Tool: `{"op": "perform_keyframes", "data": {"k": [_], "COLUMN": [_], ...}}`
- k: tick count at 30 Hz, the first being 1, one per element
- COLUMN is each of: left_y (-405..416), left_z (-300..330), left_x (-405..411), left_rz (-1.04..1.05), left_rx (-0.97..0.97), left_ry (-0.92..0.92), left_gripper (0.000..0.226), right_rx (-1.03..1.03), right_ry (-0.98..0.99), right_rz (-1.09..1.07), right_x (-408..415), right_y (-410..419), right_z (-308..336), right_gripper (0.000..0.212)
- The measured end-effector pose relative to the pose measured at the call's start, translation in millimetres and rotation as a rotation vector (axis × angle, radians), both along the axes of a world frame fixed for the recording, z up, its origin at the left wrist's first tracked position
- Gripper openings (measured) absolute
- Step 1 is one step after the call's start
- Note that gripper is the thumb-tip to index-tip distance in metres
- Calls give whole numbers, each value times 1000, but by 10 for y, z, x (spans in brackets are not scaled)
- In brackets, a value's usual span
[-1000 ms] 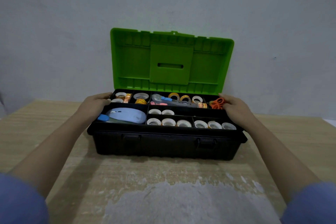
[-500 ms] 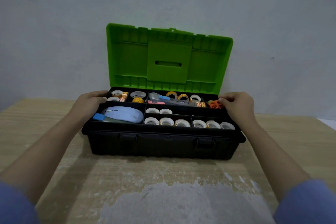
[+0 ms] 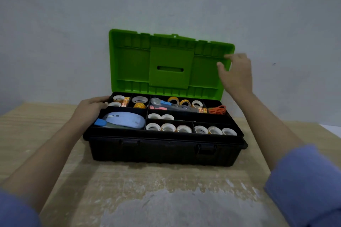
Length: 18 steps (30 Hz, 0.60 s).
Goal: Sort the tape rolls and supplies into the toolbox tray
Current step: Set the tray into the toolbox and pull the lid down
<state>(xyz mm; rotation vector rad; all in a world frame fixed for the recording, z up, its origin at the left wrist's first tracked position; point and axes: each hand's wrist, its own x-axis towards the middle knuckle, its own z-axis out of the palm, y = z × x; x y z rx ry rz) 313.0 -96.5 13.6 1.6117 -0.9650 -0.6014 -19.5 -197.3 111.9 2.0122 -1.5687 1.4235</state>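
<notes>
A black toolbox (image 3: 166,151) stands on the table with its green lid (image 3: 166,64) raised. Its black tray (image 3: 184,114) holds several white tape rolls (image 3: 168,127) in the front compartments. Yellow tape rolls (image 3: 184,102) lie at the back, a light blue mouse (image 3: 125,119) at front left and orange scissors (image 3: 217,110) at back right. My left hand (image 3: 90,109) rests on the tray's left rim with fingers curled over the edge. My right hand (image 3: 236,72) is raised at the lid's right edge, fingers spread, touching it.
The toolbox sits on a pale wooden table (image 3: 36,134) with a worn grey patch (image 3: 175,206) in front. A plain grey wall (image 3: 55,24) stands close behind the lid. Two black latches (image 3: 206,148) hang on the box's front.
My right hand has left the tray's right rim by the scissors and risen to the lid's upper right edge. My left hand stays on the left rim.
</notes>
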Motion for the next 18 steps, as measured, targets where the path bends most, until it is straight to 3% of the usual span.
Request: {"op": "perform_keyframes", "data": {"k": [3, 5, 10, 15, 18], "left_y": [1, 8, 9, 2, -15], "left_z": [-13, -19, -42, -56, -26], "left_x": [26, 33, 54, 30, 7], "left_rz": [-17, -23, 6, 76, 82], "left_rx": [-8, -8, -18, -26, 39], "left_ry": [-17, -27, -60, -84, 4], "left_gripper": [37, 37, 35, 34, 34], "right_rx": [38, 137, 232, 97, -91], "right_ry": [261, 369, 413, 393, 372], "right_rz": [-59, -109, -123, -132, -151], "right_x": [187, 217, 121, 99, 59], "right_y": [-199, -326, -448, -456, -413], "right_z": [286, 377, 351, 363, 372], "right_gripper": [64, 70, 57, 35, 24]}}
